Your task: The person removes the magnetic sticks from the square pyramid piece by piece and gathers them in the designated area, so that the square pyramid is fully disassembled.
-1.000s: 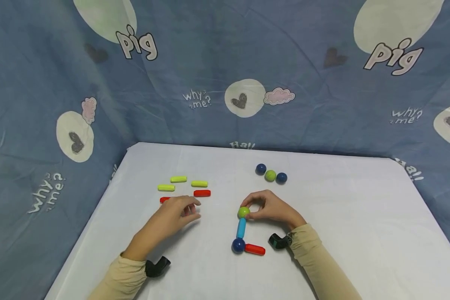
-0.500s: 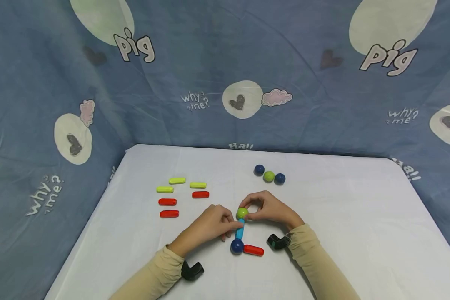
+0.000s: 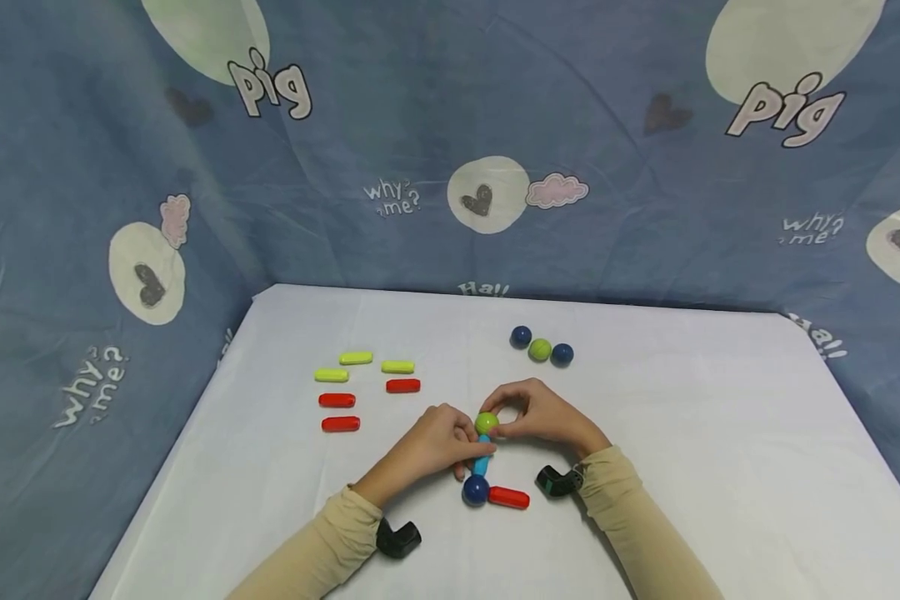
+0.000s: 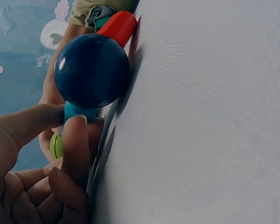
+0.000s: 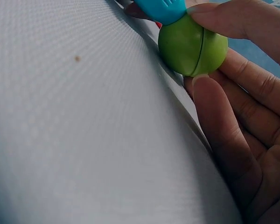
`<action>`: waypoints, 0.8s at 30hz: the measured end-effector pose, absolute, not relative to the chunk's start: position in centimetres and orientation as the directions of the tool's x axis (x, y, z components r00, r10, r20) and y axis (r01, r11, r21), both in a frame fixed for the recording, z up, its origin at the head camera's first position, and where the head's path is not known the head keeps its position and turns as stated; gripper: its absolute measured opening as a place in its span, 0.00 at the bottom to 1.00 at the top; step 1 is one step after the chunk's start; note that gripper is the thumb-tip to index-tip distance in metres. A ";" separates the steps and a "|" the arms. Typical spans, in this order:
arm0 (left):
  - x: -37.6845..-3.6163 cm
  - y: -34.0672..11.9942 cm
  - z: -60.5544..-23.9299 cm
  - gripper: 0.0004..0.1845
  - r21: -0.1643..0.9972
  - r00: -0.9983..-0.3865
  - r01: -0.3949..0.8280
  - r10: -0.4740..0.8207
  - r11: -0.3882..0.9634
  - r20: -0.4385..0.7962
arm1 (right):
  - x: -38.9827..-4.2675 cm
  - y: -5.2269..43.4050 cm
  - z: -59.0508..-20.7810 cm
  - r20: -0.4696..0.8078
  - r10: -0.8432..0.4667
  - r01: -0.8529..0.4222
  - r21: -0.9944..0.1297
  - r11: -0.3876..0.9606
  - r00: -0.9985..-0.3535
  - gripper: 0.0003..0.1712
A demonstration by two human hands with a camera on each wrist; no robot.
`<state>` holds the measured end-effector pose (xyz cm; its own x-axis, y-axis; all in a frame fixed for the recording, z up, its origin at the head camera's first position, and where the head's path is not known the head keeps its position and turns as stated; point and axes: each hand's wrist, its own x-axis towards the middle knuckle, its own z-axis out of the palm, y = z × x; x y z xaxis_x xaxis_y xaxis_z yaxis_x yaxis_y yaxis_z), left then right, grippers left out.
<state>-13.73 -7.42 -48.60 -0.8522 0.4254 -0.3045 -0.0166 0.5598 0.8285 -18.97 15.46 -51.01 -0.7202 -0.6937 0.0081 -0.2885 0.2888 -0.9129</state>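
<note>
A light blue rod (image 3: 481, 466) joins a green ball (image 3: 487, 423) to a dark blue ball (image 3: 476, 491), and a red rod (image 3: 509, 497) sticks out from the dark blue ball to the right. My right hand (image 3: 543, 417) pinches the green ball (image 5: 191, 46) between thumb and finger. Thumb and fingers of my left hand (image 3: 437, 442) pinch the light blue rod (image 4: 77, 110), covering part of it. In the left wrist view, the dark blue ball (image 4: 92, 70) stands in front of most of the rod.
Yellow rods (image 3: 356, 358) and red rods (image 3: 341, 424) lie on the left of the white table (image 3: 690, 433). Two dark blue balls (image 3: 521, 337) and a green ball (image 3: 540, 350) rest at the back. A patterned blue cloth (image 3: 345, 250) hangs behind and to the left.
My left hand has moved right from beside the loose red rods to the light blue rod, and now pinches it. My right hand stays on the green ball.
</note>
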 end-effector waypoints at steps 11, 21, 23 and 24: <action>-14.4 -8.3 -49.3 0.14 0.872 -0.805 -0.103 0.475 0.478 -0.355 | -19.0 15.4 -51.2 0.044 -0.587 -0.305 -0.883 0.355 -0.809 0.15; -14.4 -8.4 -49.8 0.15 0.880 -0.799 -0.132 0.476 0.457 -0.367 | -19.3 16.4 -51.0 0.074 -0.549 -0.203 -0.963 0.179 -0.832 0.17; -14.4 -8.4 -49.9 0.15 0.882 -0.799 -0.132 0.478 0.453 -0.365 | -19.5 17.4 -50.7 0.130 -0.490 -0.212 -0.971 0.114 -0.862 0.17; -14.4 -8.4 -49.9 0.15 0.882 -0.799 -0.131 0.479 0.453 -0.364 | -19.7 17.9 -50.5 0.166 -0.445 -0.227 -0.970 0.089 -0.880 0.18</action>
<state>-14.42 -8.44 -49.91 -0.7987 0.4788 -0.3644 -0.1308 0.4530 0.8819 -19.68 17.88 -50.51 -0.8802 -0.4446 0.1657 -0.2274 0.0888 -0.9698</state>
